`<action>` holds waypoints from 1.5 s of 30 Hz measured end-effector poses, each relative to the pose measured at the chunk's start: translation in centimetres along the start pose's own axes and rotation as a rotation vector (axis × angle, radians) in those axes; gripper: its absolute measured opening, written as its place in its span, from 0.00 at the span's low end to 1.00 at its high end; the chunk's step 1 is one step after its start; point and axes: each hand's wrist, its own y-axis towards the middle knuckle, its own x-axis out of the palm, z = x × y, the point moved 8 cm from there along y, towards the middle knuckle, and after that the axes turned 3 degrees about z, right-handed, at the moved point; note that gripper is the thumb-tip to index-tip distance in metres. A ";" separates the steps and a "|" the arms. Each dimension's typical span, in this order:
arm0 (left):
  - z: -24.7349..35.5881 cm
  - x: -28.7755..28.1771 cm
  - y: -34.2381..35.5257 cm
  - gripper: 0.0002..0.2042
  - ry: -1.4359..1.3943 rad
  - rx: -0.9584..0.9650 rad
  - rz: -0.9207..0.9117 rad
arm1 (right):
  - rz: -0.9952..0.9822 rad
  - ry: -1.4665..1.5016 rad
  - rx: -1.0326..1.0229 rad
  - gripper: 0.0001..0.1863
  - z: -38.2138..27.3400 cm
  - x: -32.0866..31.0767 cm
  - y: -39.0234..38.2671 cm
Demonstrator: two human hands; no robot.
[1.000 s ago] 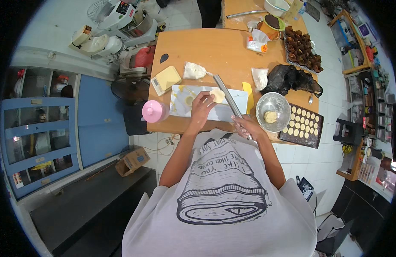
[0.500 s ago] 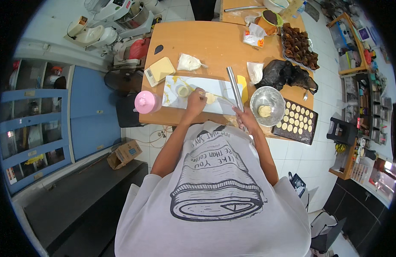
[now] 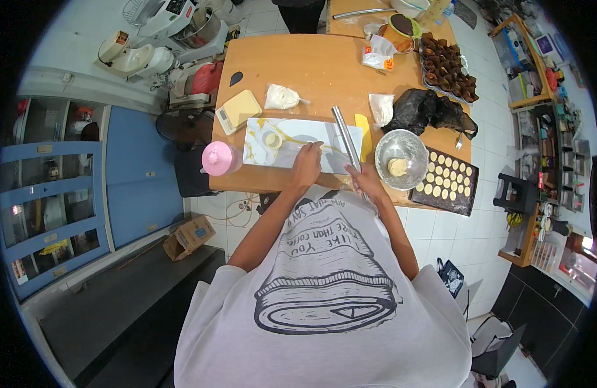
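Observation:
My left hand (image 3: 306, 165) is on the marble-patterned board (image 3: 261, 149), fingers closed at a pale dough disc (image 3: 319, 149) that it mostly hides. A clear round cutter (image 3: 273, 140) lies to its left. My right hand (image 3: 364, 178) grips the lower end of a long metal rolling pin (image 3: 344, 131), held diagonally over the board's right part. Beside that hand are a bowl (image 3: 415, 150) with a dough lump (image 3: 396, 167) and a yellow scraper (image 3: 363, 129). A dark tray (image 3: 464, 205) of small cut rounds lies beyond the bowl.
On the wooden table (image 3: 298, 58) are a pink jug (image 3: 218, 157), scale (image 3: 238, 111), bags of white powder (image 3: 281, 96), a black bag (image 3: 418, 113) and a tray of brown paper cups (image 3: 444, 68). A person in dark clothes (image 3: 298, 13) stands behind it; mixers (image 3: 149, 58) are at left.
My left hand has brought the dough disc down onto the board and shifted right, now covering most of it. The pin in my right hand is angled slightly differently.

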 end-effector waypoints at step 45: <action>-1.7 4.6 6.6 0.23 0.521 0.164 -0.013 | 0.036 -0.836 -0.117 0.19 4.0 -1.8 2.1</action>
